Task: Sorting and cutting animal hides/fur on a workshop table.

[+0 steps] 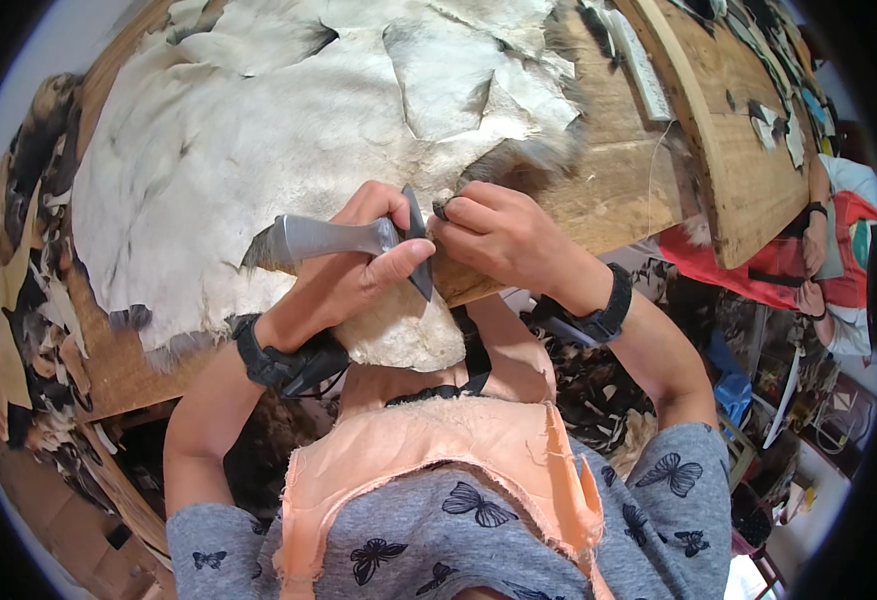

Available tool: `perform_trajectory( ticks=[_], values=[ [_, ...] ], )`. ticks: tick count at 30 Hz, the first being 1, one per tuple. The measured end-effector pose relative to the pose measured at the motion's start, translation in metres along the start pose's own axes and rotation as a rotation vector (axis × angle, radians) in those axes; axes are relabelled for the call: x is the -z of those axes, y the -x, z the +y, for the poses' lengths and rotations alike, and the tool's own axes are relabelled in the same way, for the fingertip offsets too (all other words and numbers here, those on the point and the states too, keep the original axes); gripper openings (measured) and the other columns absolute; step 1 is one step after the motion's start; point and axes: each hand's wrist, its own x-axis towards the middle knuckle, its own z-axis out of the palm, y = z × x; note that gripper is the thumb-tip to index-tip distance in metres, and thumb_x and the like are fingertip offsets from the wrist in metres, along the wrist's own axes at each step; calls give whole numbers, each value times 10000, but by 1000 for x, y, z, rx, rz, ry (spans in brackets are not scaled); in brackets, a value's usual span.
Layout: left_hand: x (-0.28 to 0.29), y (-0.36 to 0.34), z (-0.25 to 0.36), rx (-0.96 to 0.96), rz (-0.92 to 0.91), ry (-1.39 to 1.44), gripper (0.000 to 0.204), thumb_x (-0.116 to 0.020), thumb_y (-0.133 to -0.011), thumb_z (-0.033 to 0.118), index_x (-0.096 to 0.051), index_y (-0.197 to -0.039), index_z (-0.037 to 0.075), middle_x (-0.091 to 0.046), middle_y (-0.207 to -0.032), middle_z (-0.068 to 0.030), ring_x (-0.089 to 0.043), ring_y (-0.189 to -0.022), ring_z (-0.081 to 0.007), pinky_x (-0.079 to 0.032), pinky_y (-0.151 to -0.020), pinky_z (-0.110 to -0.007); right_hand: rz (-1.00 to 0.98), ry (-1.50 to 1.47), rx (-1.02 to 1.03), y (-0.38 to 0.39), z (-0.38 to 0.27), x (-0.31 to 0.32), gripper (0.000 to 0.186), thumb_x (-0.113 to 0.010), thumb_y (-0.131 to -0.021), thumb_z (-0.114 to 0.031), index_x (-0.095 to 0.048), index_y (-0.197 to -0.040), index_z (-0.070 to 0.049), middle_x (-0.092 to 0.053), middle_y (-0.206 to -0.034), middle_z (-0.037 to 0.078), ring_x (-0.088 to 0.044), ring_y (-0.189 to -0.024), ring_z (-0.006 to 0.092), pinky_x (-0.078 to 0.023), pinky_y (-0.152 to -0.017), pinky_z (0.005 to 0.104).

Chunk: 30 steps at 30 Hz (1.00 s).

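Observation:
A large pale hide (pixel 228 160), skin side up with grey fur at its edges, covers much of the wooden table (pixel 608 190). My left hand (pixel 348 265) is closed on a knife (pixel 336 238) with a thick grey metal handle and a dark, narrow blade set crosswise. Its handle points left across the hand, and thumb and forefinger lie along the blade. Just right of the blade, my right hand (pixel 498 232) pinches a small dark piece between its fingers; I cannot make out what it is. A flap of hide (pixel 403 325) hangs over the table's front edge below the blade.
A wooden board (pixel 693 130) lies at the right, near a pale straight strip (pixel 643 65). Fur scraps (pixel 33 300) are heaped along the left. Another person's hand (pixel 815 240) and red garment show at far right. A blue plastic thing (pixel 733 390) stands below.

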Motion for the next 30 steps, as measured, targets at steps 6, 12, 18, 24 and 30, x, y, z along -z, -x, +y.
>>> perform_trajectory(
  ticks=[6,12,18,24,30],
  values=[
    [2,-2,1,-102,-26,-152,313,-656,-785,266,-457,-868,40,-443,-829,-93,-448,-746,-212,-387,-669,-280,3,-55,-31,-2,1,-3,145,-602,-643,-123,-500,-707,-42,-460,-748,47,-495,-693,194,-461,-618,287],
    [3,1,2,-93,-101,-123,342,-621,-799,341,-462,-844,41,-446,-830,-94,-437,-789,-244,-377,-726,-322,87,-106,-88,-2,3,-9,149,-623,-645,-113,-489,-687,-64,-468,-716,36,-514,-684,198,-463,-603,292],
    [4,5,4,-89,-149,-93,361,-597,-807,393,-473,-839,55,-471,-843,-76,-428,-826,-240,-369,-751,-321,151,-183,-194,-2,2,-12,145,-637,-629,-73,-496,-662,-74,-471,-685,48,-519,-665,223,-460,-588,304],
    [6,6,2,-66,-238,-23,360,-546,-835,422,-478,-838,68,-476,-848,-58,-424,-835,-219,-355,-787,-324,159,-308,-285,-2,5,-9,145,-664,-636,-16,-588,-746,-72,-511,-669,58,-544,-615,227,-452,-534,311],
    [11,11,-7,83,-138,356,377,-428,-906,448,-472,-851,78,-459,-913,-18,-414,-863,-129,-341,-800,-269,155,-301,-309,-2,0,-7,106,-627,-667,-38,-551,-738,-55,-484,-679,76,-528,-653,256,-447,-570,346]
  ],
)
